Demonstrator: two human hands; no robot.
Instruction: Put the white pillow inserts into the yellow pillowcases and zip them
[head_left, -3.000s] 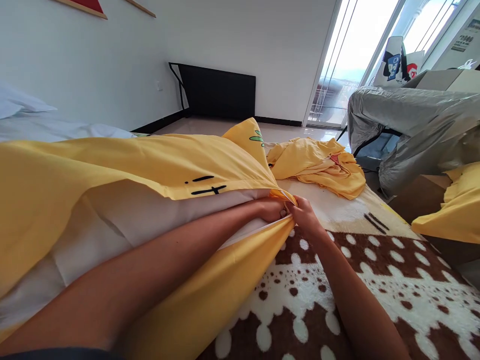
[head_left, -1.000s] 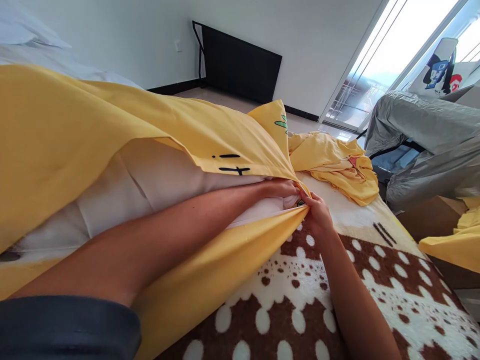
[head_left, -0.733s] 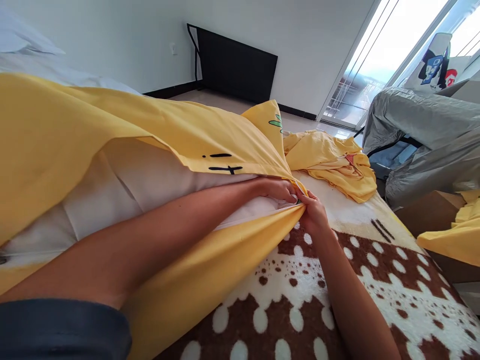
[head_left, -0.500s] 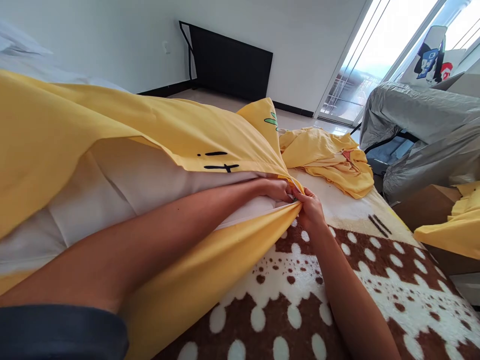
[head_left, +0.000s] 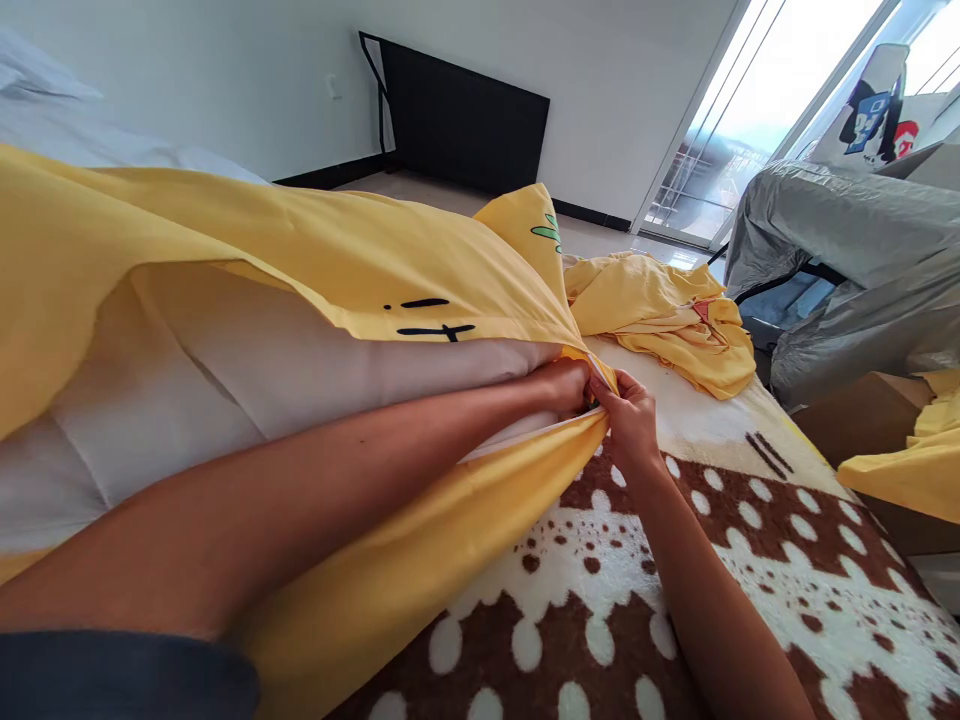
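Observation:
A yellow duvet cover point(head_left: 360, 230) with black line drawings lies spread before me, its long opening gaping toward me. Inside it shows a white quilt point(head_left: 202, 370). My left hand point(head_left: 566, 385) reaches through the opening to its far end, fingers curled closed; what they hold there is hidden. Right against it, my right hand point(head_left: 634, 415) pinches the edge of the duvet cover at that end between thumb and fingers. The cover's lower edge is drawn taut toward both hands.
Beneath lies a brown and white patterned blanket point(head_left: 555, 610). A crumpled yellow cloth point(head_left: 660, 310) rests at the bed's far side. Beyond are a black panel point(head_left: 465, 115) against the wall, grey plastic-wrapped items point(head_left: 847, 230), a cardboard box point(head_left: 855, 410) and a glass door point(head_left: 720, 140).
The view has shifted slightly. The near part of the opening gapes a little wider, showing more of the quilt. Both hands stay together at the opening's far end.

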